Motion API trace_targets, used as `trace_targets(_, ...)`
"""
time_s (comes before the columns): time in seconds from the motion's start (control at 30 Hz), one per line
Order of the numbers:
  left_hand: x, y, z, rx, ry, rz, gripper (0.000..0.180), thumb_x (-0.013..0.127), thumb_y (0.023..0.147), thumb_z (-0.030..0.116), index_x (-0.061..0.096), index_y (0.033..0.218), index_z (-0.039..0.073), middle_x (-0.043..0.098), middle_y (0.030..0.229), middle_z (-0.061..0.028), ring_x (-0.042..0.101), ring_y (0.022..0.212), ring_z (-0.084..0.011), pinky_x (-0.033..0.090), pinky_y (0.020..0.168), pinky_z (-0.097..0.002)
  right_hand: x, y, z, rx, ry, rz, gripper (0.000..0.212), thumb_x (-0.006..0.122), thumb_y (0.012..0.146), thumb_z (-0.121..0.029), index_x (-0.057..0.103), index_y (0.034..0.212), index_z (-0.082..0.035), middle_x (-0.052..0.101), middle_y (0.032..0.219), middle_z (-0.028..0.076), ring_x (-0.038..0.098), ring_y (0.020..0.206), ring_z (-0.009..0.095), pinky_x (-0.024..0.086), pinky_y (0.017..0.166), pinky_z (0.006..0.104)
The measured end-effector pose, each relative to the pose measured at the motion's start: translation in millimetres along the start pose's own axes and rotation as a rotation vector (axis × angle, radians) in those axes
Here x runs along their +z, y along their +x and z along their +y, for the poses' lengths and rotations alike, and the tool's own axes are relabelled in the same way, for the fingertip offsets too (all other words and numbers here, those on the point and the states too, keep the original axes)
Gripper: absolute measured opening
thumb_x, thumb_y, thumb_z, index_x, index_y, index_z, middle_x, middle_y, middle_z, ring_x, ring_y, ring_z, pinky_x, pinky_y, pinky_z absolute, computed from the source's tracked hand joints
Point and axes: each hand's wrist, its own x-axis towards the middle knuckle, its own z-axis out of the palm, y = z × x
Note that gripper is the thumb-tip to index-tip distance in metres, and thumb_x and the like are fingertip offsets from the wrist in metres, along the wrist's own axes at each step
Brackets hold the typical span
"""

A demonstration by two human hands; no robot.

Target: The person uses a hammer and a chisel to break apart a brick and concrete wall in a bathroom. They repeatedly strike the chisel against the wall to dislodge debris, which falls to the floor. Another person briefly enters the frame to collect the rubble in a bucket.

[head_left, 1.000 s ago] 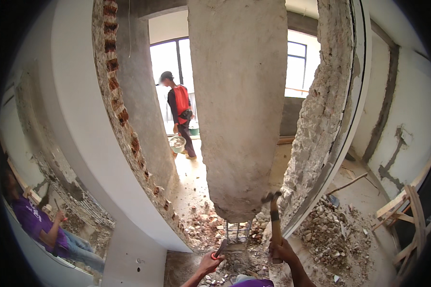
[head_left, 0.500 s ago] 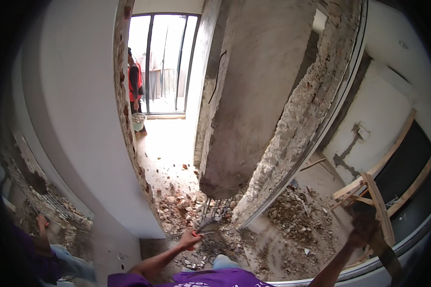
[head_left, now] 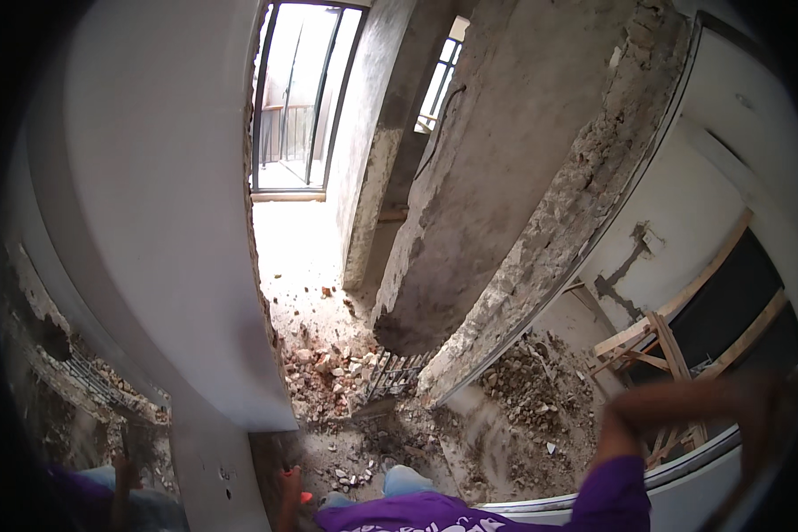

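Observation:
My left hand (head_left: 290, 483) is low at the front, closed on a red-handled tool (head_left: 306, 497); only a bit of red shows and its working end is hidden. Far to the right, my right hand (head_left: 765, 412) is raised and smeared by motion, the elbow bent. A blurred long handle (head_left: 743, 501) runs down from it; its head is out of sight. Ahead of me stands a broken concrete column (head_left: 488, 195), its foot cut away. Bent steel bars (head_left: 397, 374) show beneath it.
Broken brick rubble (head_left: 328, 368) lies left of the bars, and another debris heap (head_left: 541, 386) lies to the right. A smooth white wall panel (head_left: 168, 195) rises close on my left. Wooden framing (head_left: 665, 341) leans at right. Beyond is a bright glazed opening (head_left: 297, 106).
My left hand has drawn back from the bars toward my body. My right arm has swung up and outward. The view has shifted, and the person with a bucket is no longer visible.

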Motion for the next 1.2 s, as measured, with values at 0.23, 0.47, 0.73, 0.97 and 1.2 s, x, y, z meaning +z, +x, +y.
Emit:
trace_targets(0.23, -8.6, -27.9, 56.7, 0.151, 0.008, -0.154, 0.026, 0.07, 0.072, 0.023, 0.056, 0.067, 0.001, 0.058, 0.062, -0.0058, 0.057, 0.06, -0.0159, 0.046, 0.058, -0.0331, 138.4, -335.1, -27.3, 1.83, 0.646, 0.076, 0.023, 0.053, 0.091, -0.017, 0.039, 0.073, -0.014, 0.034, 0.055, -0.002, 0.035, 0.044, 0.01, 0.032, 0.042, 0.0255)
trace_targets(0.47, -33.9, -45.1, 56.6, 0.201, 0.058, -0.293, 0.03, 0.069, 0.073, 0.027, 0.054, 0.064, 0.003, 0.054, 0.057, -0.0019, 0.053, 0.057, -0.0136, 0.043, 0.054, -0.0327, -119.9, -382.9, -250.5, 1.852, 0.108, -0.381, 0.015, 0.053, 0.095, -0.016, 0.051, 0.083, -0.006, 0.049, 0.066, 0.003, 0.047, 0.055, 0.014, 0.035, 0.046, 0.0285)
trace_targets(0.73, -29.2, -61.6, 46.3, 0.404, 0.409, -0.684, 0.033, 0.069, 0.078, 0.038, 0.068, 0.072, 0.005, 0.06, 0.057, -0.0056, 0.055, 0.048, -0.0173, 0.041, 0.046, -0.0353, -225.6, -351.9, -468.7, 2.154, -0.332, -1.135, 0.02, 0.056, 0.089, -0.023, 0.06, 0.087, -0.004, 0.063, 0.08, 0.015, 0.063, 0.076, 0.025, 0.046, 0.062, 0.0355)
trace_targets(0.97, 57.8, -177.0, 189.9, 0.324, 0.052, -1.049, 0.038, 0.063, 0.085, 0.041, 0.058, 0.064, 0.009, 0.037, 0.048, 0.0032, 0.037, 0.041, -0.0104, 0.027, 0.037, -0.0334, -231.5, -292.3, -373.1, 2.011, -0.427, -0.978, 0.017, 0.059, 0.086, -0.02, 0.06, 0.091, -0.004, 0.063, 0.083, 0.014, 0.061, 0.077, 0.027, 0.048, 0.067, 0.0377)
trace_targets(1.2, 124.5, -248.4, 410.7, 0.881, -0.109, -1.388, 0.035, 0.064, 0.089, 0.035, 0.063, 0.086, 0.0, 0.053, 0.063, 0.0007, 0.05, 0.064, -0.0056, 0.044, 0.055, -0.0304, -265.7, -242.0, -405.1, 1.901, -0.657, -0.868, 0.017, 0.061, 0.084, -0.018, 0.06, 0.095, -0.005, 0.063, 0.087, 0.014, 0.06, 0.079, 0.029, 0.049, 0.072, 0.0398)
